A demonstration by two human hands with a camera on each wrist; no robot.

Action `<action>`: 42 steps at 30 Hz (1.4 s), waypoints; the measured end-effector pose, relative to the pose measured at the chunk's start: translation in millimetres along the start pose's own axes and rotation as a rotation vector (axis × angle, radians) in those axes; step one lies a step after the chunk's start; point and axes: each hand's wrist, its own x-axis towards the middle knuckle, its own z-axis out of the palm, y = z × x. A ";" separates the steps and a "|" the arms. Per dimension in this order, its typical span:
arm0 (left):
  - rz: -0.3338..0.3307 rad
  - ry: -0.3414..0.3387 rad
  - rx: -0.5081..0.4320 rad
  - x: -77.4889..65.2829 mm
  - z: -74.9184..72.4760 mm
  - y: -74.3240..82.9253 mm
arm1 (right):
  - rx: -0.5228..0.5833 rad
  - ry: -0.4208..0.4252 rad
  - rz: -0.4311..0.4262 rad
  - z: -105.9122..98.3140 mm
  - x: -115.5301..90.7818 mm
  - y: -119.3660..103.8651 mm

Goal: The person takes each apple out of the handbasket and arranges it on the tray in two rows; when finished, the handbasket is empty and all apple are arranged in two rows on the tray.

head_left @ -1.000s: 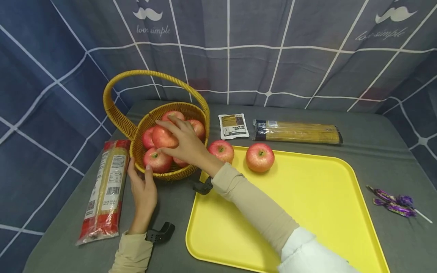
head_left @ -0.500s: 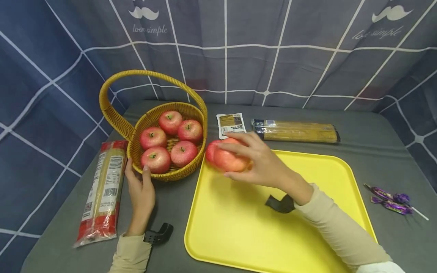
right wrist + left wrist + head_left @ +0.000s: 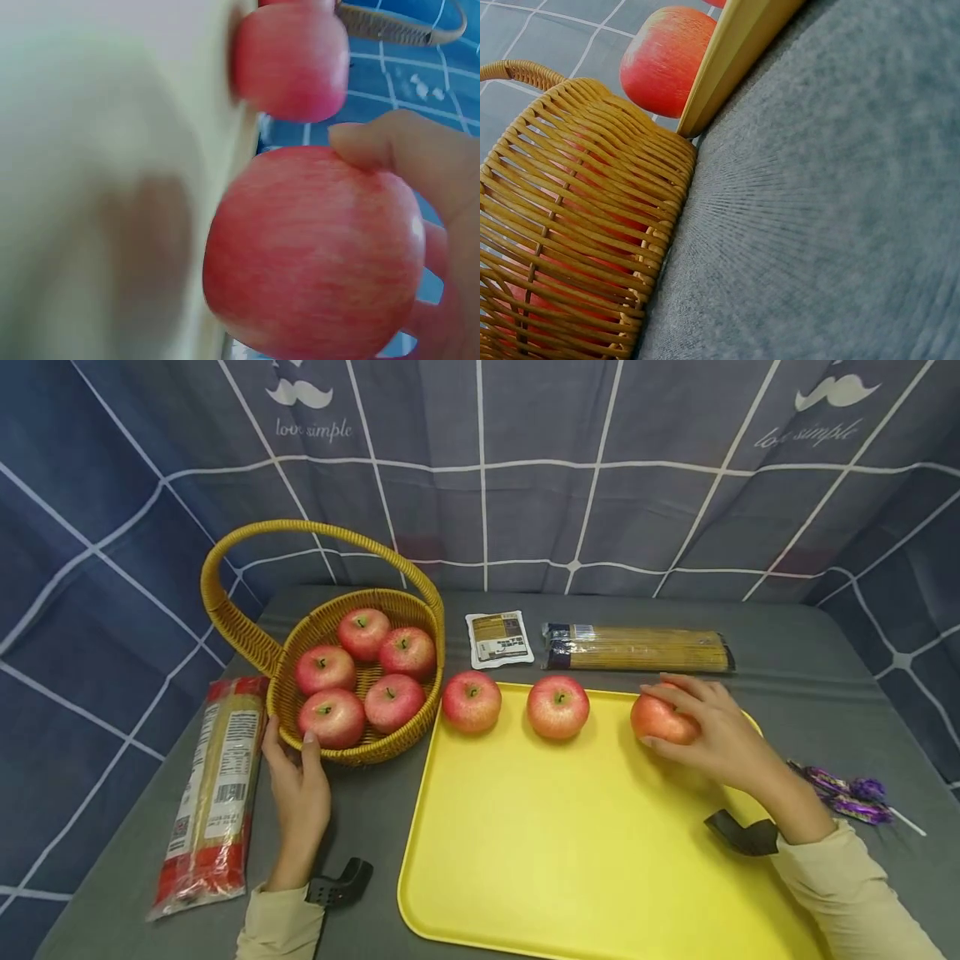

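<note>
My right hand (image 3: 716,731) grips a red apple (image 3: 663,717) over the far right part of the yellow tray (image 3: 570,835). In the right wrist view the thumb lies on top of that apple (image 3: 315,251) and fingers wrap its far side. Two more apples stand along the tray's back edge, a left one (image 3: 472,702) and a middle one (image 3: 558,707). My left hand (image 3: 298,793) holds the near rim of the wicker basket (image 3: 390,745), thumb over the edge. Several apples, among them a front one (image 3: 332,718), lie inside the basket. The left wrist view shows the basket's woven side (image 3: 585,195) but no fingers.
Left of the basket lies a red-and-clear pack of noodles (image 3: 213,793). Behind the tray are a small white-edged packet (image 3: 500,639) and a long pack of thin yellow sticks (image 3: 637,648). Purple-wrapped candies (image 3: 851,795) lie to the right. A grey checked curtain (image 3: 540,518) closes the back.
My right hand took an apple out of the basket and carried it rightward, past the two tray apples, to the tray's far right. The left hand stayed at the basket rim.
</note>
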 end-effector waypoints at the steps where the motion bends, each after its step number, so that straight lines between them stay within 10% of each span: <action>1: -0.002 -0.007 -0.008 -1.4 0.8 4.2 | 0.006 -0.013 0.004 1.4 -1.8 3.6; 9: 0.011 -0.017 -0.023 -9.0 5.3 21.0 | 0.080 -0.052 -0.049 12.8 -6.0 15.4; 18: 0.025 0.024 0.030 -1.0 -1.5 -11.3 | 0.112 -0.027 -0.035 11.9 1.3 -1.3; 33: 0.023 -0.001 -0.018 -3.2 -4.2 4.6 | 0.209 -0.030 -0.471 88.0 83.5 -142.1; 42: 0.029 0.014 0.027 0.0 -2.2 -3.6 | 0.162 -0.125 -0.477 141.0 139.8 -190.8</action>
